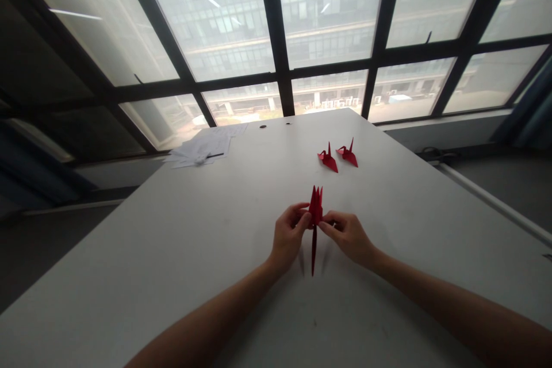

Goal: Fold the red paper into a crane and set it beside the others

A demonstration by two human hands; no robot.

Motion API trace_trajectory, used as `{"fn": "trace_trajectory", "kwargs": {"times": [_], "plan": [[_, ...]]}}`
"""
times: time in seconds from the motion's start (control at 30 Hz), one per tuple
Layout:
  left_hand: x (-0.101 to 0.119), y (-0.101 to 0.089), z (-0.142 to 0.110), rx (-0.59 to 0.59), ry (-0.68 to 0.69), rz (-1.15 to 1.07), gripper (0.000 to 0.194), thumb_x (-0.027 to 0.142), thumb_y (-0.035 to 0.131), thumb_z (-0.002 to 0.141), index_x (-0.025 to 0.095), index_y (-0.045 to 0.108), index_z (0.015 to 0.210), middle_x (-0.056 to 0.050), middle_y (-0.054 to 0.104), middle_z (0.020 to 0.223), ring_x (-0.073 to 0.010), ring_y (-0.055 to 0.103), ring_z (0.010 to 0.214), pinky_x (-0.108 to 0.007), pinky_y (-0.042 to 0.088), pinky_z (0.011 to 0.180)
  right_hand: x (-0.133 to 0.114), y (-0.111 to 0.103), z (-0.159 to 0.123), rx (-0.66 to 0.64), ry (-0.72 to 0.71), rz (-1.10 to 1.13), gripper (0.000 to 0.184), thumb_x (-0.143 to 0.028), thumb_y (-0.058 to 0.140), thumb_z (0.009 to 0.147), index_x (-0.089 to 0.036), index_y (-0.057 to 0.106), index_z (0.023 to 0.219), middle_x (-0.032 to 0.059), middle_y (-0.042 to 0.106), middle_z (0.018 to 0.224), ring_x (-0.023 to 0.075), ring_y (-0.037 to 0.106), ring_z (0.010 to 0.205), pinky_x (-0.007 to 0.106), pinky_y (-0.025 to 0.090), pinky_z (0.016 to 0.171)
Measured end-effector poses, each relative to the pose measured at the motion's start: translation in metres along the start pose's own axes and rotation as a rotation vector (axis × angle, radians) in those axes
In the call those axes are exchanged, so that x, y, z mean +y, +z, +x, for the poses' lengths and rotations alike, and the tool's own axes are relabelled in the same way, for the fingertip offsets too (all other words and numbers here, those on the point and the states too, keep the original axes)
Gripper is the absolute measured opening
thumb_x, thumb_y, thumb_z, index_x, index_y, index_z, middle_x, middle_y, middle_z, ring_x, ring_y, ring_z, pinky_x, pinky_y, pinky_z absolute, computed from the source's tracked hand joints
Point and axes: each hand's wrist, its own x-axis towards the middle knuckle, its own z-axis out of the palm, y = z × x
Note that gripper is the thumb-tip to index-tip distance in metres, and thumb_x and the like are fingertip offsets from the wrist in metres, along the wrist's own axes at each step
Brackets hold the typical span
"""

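Note:
A red folded paper crane [316, 207] is held a little above the white table, between my two hands. Its upper points stand up close together, and one long thin point hangs down toward me. My left hand [290, 236] pinches its left side between thumb and fingers. On the other side, my right hand [347, 234] grips the paper's lower right edge with thumb and forefinger. Two finished red paper cranes stand farther back to the right, one crane [329, 160] nearer the middle and another crane [348, 155] beside it.
The white table [207, 253] stretches away to tall, dark-framed windows [280, 23]. Loose sheets of paper [200, 146] with a dark pen [215, 155] lie at the back left. A dark round hole [263, 126] sits near the far edge.

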Motion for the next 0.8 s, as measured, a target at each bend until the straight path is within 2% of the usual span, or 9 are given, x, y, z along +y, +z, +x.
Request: {"fn": "trace_trajectory", "kwargs": {"times": [0.1, 0.23, 0.33, 0.5, 0.6, 0.8], "plan": [[-0.0002, -0.0003, 0.001, -0.019, -0.017, -0.012, 0.034, 0.033, 0.071, 0.086, 0.014, 0.066, 0.113, -0.01, 0.074, 0.098, -0.0209, 0.07, 0.085, -0.037, 0.058, 0.08, 0.0038, -0.0016, 0.0017, 0.036, 0.012, 0.017, 0.025, -0.038, 0.065, 0.087, -0.016, 0.073, 0.081, 0.0025, 0.067, 0.071, 0.0143, 0.052, 0.061, 0.027, 0.038, 0.056], [-0.0007, -0.0008, 0.0022, -0.015, 0.007, 0.035, 0.039, 0.027, 0.079, 0.078, 0.015, 0.068, 0.113, -0.009, 0.074, 0.097, -0.0211, 0.069, 0.089, -0.035, 0.057, 0.084, 0.0037, -0.0015, 0.0025, 0.091, 0.021, -0.003, 0.028, -0.04, 0.066, 0.086, -0.015, 0.071, 0.074, 0.001, 0.062, 0.063, 0.0128, 0.048, 0.057, 0.026, 0.035, 0.053], [-0.0018, -0.0014, 0.0024, -0.019, 0.018, 0.038, 0.038, 0.026, 0.079, 0.078, 0.016, 0.068, 0.113, -0.007, 0.073, 0.095, -0.02, 0.069, 0.089, -0.033, 0.056, 0.083, 0.0011, -0.0006, 0.0017, 0.079, 0.009, -0.01, 0.027, -0.039, 0.064, 0.088, -0.015, 0.073, 0.079, 0.0027, 0.066, 0.068, 0.0137, 0.051, 0.06, 0.027, 0.037, 0.055], [-0.0022, -0.0015, 0.0013, -0.003, 0.011, 0.055, 0.03, 0.027, 0.077, 0.08, 0.016, 0.067, 0.106, -0.003, 0.069, 0.083, -0.0165, 0.066, 0.078, -0.03, 0.056, 0.075, -0.0014, 0.0007, -0.0002, 0.055, -0.014, -0.06, 0.023, -0.035, 0.062, 0.088, -0.015, 0.074, 0.083, 0.0044, 0.07, 0.075, 0.0153, 0.055, 0.063, 0.027, 0.041, 0.057], [-0.0017, -0.001, 0.0008, 0.02, 0.037, 0.051, 0.033, 0.024, 0.077, 0.08, 0.019, 0.061, 0.108, 0.002, 0.064, 0.073, -0.0136, 0.064, 0.069, -0.028, 0.055, 0.07, -0.0022, 0.001, -0.0006, 0.055, -0.002, -0.076, 0.024, -0.036, 0.063, 0.088, -0.015, 0.074, 0.082, 0.0043, 0.071, 0.075, 0.0154, 0.056, 0.064, 0.027, 0.041, 0.057], [-0.0022, -0.0006, 0.0003, -0.026, 0.064, 0.017, 0.033, 0.023, 0.077, 0.079, 0.019, 0.06, 0.107, -0.004, 0.07, 0.09, -0.0168, 0.068, 0.083, -0.029, 0.055, 0.077, -0.0035, -0.0003, -0.0001, 0.105, -0.008, -0.074, 0.029, -0.041, 0.064, 0.088, -0.015, 0.072, 0.077, 0.0024, 0.066, 0.066, 0.0134, 0.05, 0.058, 0.026, 0.037, 0.053]]}}
